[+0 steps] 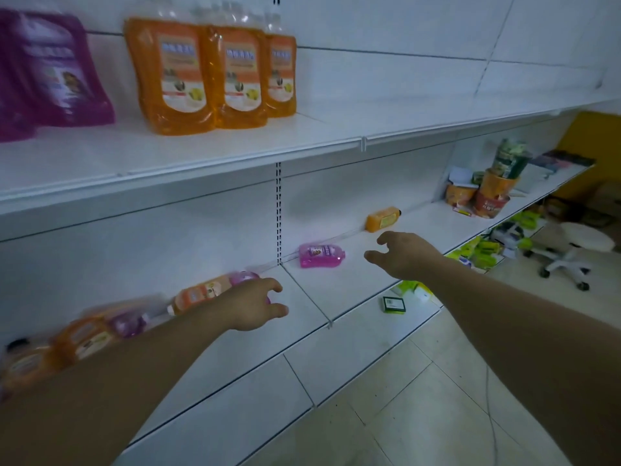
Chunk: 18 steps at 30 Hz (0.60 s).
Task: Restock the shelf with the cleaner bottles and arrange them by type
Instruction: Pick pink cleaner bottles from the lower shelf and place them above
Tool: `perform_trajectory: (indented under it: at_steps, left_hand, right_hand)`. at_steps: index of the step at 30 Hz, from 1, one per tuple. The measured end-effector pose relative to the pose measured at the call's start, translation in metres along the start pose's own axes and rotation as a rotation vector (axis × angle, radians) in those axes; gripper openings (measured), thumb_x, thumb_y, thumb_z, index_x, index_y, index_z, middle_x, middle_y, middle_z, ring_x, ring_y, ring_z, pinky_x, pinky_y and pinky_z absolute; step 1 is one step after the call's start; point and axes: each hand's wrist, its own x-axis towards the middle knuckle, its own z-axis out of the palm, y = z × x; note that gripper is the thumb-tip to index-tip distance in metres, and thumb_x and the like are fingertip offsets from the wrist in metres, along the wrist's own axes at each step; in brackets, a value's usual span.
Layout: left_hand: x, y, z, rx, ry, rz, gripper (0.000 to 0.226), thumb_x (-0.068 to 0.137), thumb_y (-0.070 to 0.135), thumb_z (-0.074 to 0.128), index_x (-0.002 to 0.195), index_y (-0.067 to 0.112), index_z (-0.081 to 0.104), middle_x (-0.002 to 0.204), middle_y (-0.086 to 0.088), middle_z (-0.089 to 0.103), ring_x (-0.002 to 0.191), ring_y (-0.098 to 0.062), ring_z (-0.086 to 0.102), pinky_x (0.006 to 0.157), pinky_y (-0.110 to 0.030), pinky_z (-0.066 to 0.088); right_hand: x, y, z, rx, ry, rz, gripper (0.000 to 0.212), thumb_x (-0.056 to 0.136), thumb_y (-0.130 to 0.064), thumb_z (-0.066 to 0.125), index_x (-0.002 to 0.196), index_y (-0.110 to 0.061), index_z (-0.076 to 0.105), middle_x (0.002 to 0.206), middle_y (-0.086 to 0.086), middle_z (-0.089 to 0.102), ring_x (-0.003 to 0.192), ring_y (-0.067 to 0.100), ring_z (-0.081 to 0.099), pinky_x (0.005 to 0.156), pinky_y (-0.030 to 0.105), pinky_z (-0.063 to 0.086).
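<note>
Three orange cleaner bottles (pixel 205 75) stand upright on the upper shelf (pixel 235 153), next to a purple bottle (pixel 50 68) at the far left. On the lower shelf (pixel 336 287) several orange and purple bottles (pixel 198 294) lie on their sides in a blurred row at the left. A pink-purple bottle (pixel 321 254) lies alone further right, and an orange bottle (pixel 383 218) lies beyond it. My left hand (pixel 257 304) hovers over the lying row, fingers loosely curled, holding nothing. My right hand (pixel 403 253) reaches out just right of the pink-purple bottle, fingers spread, apart from it.
Cups and packets (pixel 487 193) crowd the far right of the lower shelf. Green packages (pixel 477 253) fill a shelf below. A small green box (pixel 394 304) lies lower down. A white stool (pixel 578 250) stands on the tiled floor at the right.
</note>
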Motion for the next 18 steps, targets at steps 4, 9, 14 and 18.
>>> perform_trajectory:
  at_steps: [4,9,14,18]
  left_hand:
    - [0.057,-0.016,-0.003,-0.029,-0.005,-0.068,0.049,0.082,0.051,0.060,0.118,0.017,0.058,0.116,-0.003,0.062,0.106,-0.021,0.058,0.081,-0.021,0.039]
    - [0.108,-0.030,0.006,-0.107,-0.002,-0.195,0.077,0.065,0.065,0.053,0.121,0.012,0.059,0.134,-0.013,0.054,0.122,-0.034,0.051,0.099,-0.035,0.042]
    - [0.135,-0.040,0.029,-0.131,0.014,-0.359,0.043,0.094,0.032,0.057,0.133,0.013,0.053,0.136,-0.008,0.053,0.124,-0.024,0.050,0.098,-0.027,0.038]
    - [0.156,-0.044,0.054,-0.186,0.095,-0.513,0.048,0.092,0.032,0.059,0.135,0.012,0.050,0.135,-0.009,0.053,0.123,-0.025,0.050,0.098,-0.029,0.038]
  right_hand:
    - [0.057,0.001,0.012,0.015,-0.046,0.001,0.064,0.093,-0.056,0.048,0.142,-0.017,0.041,0.145,0.009,0.046,0.129,0.027,0.046,0.105,0.037,0.037]
    - [0.115,0.005,0.025,0.005,-0.129,-0.040,0.063,0.094,-0.055,0.046,0.143,-0.015,0.040,0.146,0.008,0.045,0.131,0.026,0.044,0.105,0.036,0.036]
    - [0.179,0.009,0.044,-0.020,-0.202,-0.141,0.057,0.095,-0.050,0.049,0.137,-0.012,0.045,0.140,0.013,0.050,0.126,0.028,0.048,0.102,0.036,0.039]
    - [0.230,0.013,0.069,-0.060,-0.272,-0.296,0.049,0.094,-0.046,0.052,0.126,-0.009,0.052,0.127,0.014,0.059,0.114,0.028,0.055,0.089,0.032,0.043]
